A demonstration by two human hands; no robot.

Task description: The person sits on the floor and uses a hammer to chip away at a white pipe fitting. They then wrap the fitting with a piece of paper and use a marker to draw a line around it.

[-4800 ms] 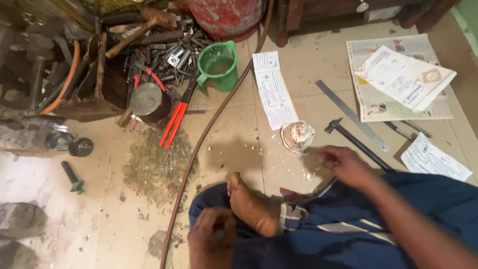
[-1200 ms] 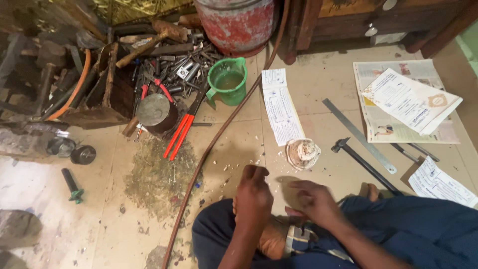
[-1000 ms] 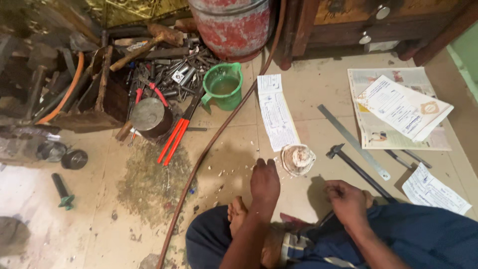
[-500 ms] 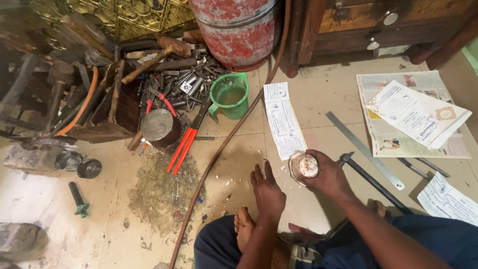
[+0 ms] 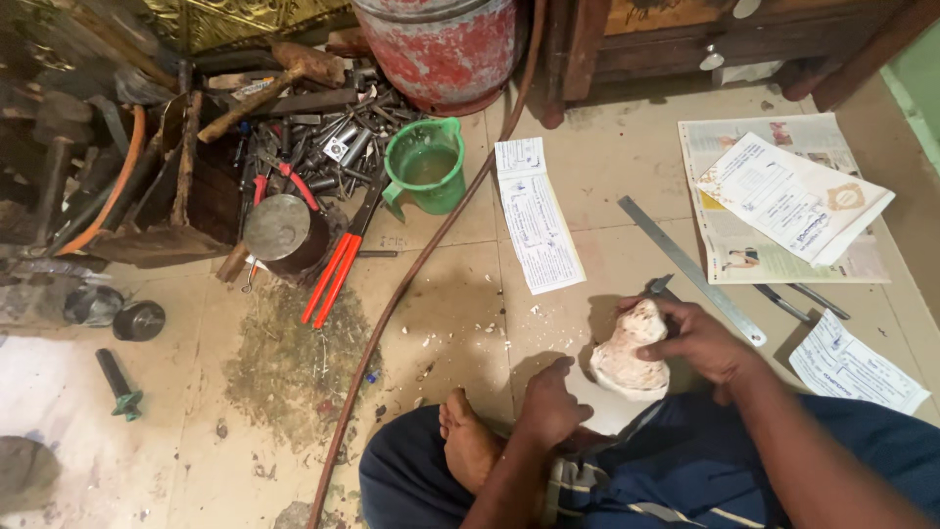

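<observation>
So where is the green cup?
The green cup stands on the floor near the top middle of the head view, below the red drum, beside the tool pile.

Your right hand (image 5: 700,338) has lifted the pale conch shell (image 5: 632,355) off the floor — it now tilts toward your lap — and your left hand (image 5: 550,407) has drawn back beside it.

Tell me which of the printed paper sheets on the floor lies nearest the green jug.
The long narrow slip, right beside the green jug; the other sheets lie far off by the right edge.
</observation>
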